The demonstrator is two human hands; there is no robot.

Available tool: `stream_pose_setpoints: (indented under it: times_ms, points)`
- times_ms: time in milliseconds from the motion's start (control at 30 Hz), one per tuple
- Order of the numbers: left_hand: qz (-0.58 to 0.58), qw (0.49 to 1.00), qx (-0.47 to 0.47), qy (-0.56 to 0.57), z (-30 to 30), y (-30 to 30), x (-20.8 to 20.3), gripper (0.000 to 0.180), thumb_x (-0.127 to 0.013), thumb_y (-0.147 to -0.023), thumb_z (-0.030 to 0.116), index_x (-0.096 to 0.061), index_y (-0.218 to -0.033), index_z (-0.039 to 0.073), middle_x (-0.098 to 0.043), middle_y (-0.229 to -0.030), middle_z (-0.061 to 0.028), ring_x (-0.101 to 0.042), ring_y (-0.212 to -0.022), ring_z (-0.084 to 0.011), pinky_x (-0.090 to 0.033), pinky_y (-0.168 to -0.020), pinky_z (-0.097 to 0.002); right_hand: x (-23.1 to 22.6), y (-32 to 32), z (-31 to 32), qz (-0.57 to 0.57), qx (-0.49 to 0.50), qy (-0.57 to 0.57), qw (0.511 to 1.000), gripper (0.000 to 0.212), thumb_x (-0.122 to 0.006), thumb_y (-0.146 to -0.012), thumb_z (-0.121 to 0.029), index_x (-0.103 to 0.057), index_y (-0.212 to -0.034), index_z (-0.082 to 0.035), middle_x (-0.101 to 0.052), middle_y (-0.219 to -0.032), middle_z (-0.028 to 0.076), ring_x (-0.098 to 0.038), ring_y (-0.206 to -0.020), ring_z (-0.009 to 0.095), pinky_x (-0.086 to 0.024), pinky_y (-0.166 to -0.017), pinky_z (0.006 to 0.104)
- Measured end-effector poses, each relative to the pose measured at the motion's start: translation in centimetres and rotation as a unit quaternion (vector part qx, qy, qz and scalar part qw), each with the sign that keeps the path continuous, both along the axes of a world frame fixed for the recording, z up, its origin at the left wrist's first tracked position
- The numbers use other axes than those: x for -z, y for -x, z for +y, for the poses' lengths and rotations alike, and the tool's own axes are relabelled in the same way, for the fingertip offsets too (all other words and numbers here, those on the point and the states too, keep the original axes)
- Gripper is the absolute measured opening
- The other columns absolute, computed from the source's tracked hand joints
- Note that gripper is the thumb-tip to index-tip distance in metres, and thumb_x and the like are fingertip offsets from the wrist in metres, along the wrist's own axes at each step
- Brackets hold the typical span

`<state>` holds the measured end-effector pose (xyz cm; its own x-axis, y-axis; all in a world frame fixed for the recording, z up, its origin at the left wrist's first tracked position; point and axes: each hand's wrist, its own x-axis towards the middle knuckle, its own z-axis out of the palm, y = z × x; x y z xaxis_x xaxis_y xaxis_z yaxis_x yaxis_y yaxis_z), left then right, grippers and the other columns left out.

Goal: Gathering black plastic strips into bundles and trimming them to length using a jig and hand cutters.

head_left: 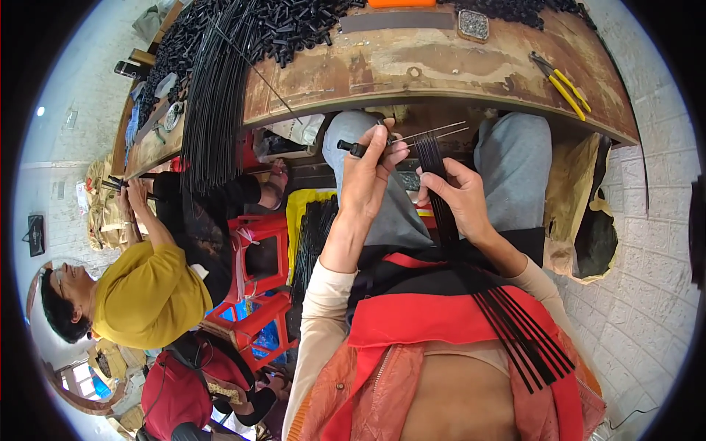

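My left hand is closed around short black tubular pieces, one sticking out on its left side. Two thin rods run rightward from its fingertips, above the bundle; what they join to is hidden by the fingers. In my right hand, pinched between thumb and fingers, is a bundle of thin black rods. Its narrow tips fan out next to my left fingertips. The other ends spread over the red apron on my lap.
Ahead stands a worn wooden table with heaped black tubular pieces, a long bunch of black rods, yellow-handled pliers and a small metal-filled box. Left are red stools and a person in yellow. A sack stands right.
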<state>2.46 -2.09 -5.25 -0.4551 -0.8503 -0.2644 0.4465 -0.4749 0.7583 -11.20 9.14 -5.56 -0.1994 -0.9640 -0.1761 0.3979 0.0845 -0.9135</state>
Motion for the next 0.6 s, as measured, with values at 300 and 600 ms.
stream_pose_setpoints:
  times_ms: [300,600]
  points:
    - [0.034,0.999,-0.01,-0.009,1.0,-0.1,-0.9,0.024,-0.067,-0.092,0.019,-0.064,-0.107,0.0,-0.067,-0.101,-0.0108,-0.068,-0.088,-0.0179,-0.059,-0.077,-0.0265,-0.4,-0.7,0.1,-0.014,-0.007,0.012,1.0,0.018,-0.066,-0.092,-0.014,-0.062,-0.101,0.001,-0.064,-0.075,0.005,-0.063,-0.067,0.012,-0.052,-0.064,0.0247]
    - [0.016,1.0,-0.001,0.008,1.1,0.4,-1.5,0.026,-0.065,-0.094,0.022,-0.064,-0.11,0.001,-0.067,-0.103,-0.0089,-0.067,-0.091,-0.0168,-0.058,-0.078,-0.025,-0.1,-0.3,0.1,-0.006,-0.006,0.015,1.0,0.019,-0.066,-0.092,-0.016,-0.062,-0.1,0.001,-0.065,-0.075,0.006,-0.063,-0.067,0.012,-0.053,-0.065,0.0253]
